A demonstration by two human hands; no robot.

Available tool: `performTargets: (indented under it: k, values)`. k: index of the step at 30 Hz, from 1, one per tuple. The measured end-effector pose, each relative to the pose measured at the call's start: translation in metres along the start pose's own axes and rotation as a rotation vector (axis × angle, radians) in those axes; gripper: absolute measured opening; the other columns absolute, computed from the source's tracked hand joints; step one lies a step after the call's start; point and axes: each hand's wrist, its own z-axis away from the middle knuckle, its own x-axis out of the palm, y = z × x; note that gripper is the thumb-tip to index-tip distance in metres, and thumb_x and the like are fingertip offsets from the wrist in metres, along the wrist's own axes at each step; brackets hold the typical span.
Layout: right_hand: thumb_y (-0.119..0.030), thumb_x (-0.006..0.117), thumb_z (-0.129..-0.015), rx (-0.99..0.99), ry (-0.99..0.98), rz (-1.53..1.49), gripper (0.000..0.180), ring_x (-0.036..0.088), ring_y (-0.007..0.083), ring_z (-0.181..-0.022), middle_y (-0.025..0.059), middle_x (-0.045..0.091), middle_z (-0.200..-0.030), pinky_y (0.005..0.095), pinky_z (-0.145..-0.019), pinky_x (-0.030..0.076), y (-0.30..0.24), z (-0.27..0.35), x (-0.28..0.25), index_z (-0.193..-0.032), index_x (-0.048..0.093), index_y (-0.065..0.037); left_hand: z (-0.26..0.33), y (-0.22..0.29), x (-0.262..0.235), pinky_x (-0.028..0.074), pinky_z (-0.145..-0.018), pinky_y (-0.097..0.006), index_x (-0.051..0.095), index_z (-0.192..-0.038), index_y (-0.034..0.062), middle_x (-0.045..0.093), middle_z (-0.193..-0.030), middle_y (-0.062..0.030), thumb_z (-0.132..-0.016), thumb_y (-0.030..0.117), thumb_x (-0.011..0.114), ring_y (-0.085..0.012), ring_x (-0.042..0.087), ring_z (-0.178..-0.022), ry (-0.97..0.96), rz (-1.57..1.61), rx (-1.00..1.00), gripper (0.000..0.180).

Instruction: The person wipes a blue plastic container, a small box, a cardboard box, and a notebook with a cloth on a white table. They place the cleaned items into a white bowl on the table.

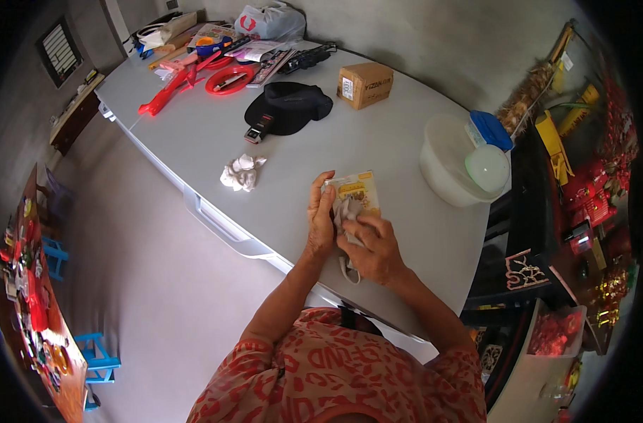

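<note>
A small yellow and white packet (pixel 358 191) rests on the top of a grey chest-shaped surface (pixel 216 141). My left hand (pixel 321 222) grips the packet's left edge. My right hand (pixel 372 248) presses a crumpled grey cloth (pixel 348 211) against the packet's front. A strip of the cloth hangs down below my right hand. Both forearms come up from the lower edge, out of red patterned sleeves.
A crumpled white tissue (pixel 241 171) lies left of my hands. Farther back are a black cap (pixel 290 106), a cardboard box (pixel 364 84), red plastic tools (pixel 187 79) and a white bag (pixel 268 21). A white bowl (pixel 448 166) with a pale lid stands at right.
</note>
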Motion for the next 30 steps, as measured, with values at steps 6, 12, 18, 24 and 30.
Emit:
performTargets:
  k: [6, 12, 18, 24, 30]
  values:
    - [-0.007, 0.068, -0.066, -0.027, 0.053, -0.028, 0.027, 0.052, 0.0279, -0.098, 0.0070, 0.058, -0.103, 0.0410, -0.077, 0.047, 0.011, 0.004, -0.008, -0.093, 0.068, -0.010, 0.003, -0.007, -0.001, 0.049, -0.078, -0.027, 0.043, -0.129, 0.0133, 0.056, -0.102, -0.0082, -0.099, 0.030, 0.045, -0.0135, 0.055, -0.090, 0.036, -0.211, 0.062, 0.034]
    - [0.001, 0.065, -0.070, 0.204, 0.232, 0.105, 0.034, 0.051, 0.0331, -0.094, 0.0136, 0.056, -0.103, 0.0419, -0.078, 0.047, 0.045, -0.035, 0.009, -0.103, 0.062, -0.004, 0.005, -0.003, 0.004, 0.045, -0.080, -0.025, 0.044, -0.128, 0.0124, 0.056, -0.100, -0.0058, -0.100, 0.028, 0.045, -0.0104, 0.052, -0.089, 0.036, -0.319, 0.120, 0.033]
    - [-0.001, 0.066, -0.068, 0.123, 0.037, 0.044, 0.040, 0.049, 0.0347, -0.096, 0.0151, 0.054, -0.106, 0.0406, -0.083, 0.045, 0.014, -0.026, -0.006, -0.107, 0.061, -0.003, 0.005, -0.010, -0.004, 0.045, -0.081, -0.025, 0.045, -0.128, 0.0135, 0.056, -0.099, -0.0064, -0.099, 0.027, 0.046, -0.0112, 0.052, -0.090, 0.068, -0.188, 0.119, 0.031]
    - [-0.002, 0.066, -0.069, 0.005, -0.301, -0.310, 0.037, 0.049, 0.0338, -0.099, 0.0145, 0.053, -0.107, 0.0411, -0.084, 0.046, 0.009, 0.002, -0.030, -0.107, 0.062, -0.004, 0.003, -0.013, -0.001, 0.048, -0.080, -0.026, 0.045, -0.128, 0.0150, 0.057, -0.097, -0.0061, -0.099, 0.030, 0.047, -0.0121, 0.054, -0.090, 0.041, -0.155, 0.078, 0.033]
    - [0.001, 0.063, -0.073, 0.268, 0.207, -0.067, 0.040, 0.047, 0.0348, -0.099, 0.0167, 0.052, -0.108, 0.0428, -0.084, 0.043, 0.030, -0.068, -0.019, -0.113, 0.058, -0.005, -0.001, -0.020, -0.012, 0.048, -0.077, -0.024, 0.044, -0.129, 0.0154, 0.061, -0.100, -0.0054, -0.100, 0.034, 0.043, -0.0113, 0.056, -0.088, 0.015, -0.274, 0.116, 0.034]
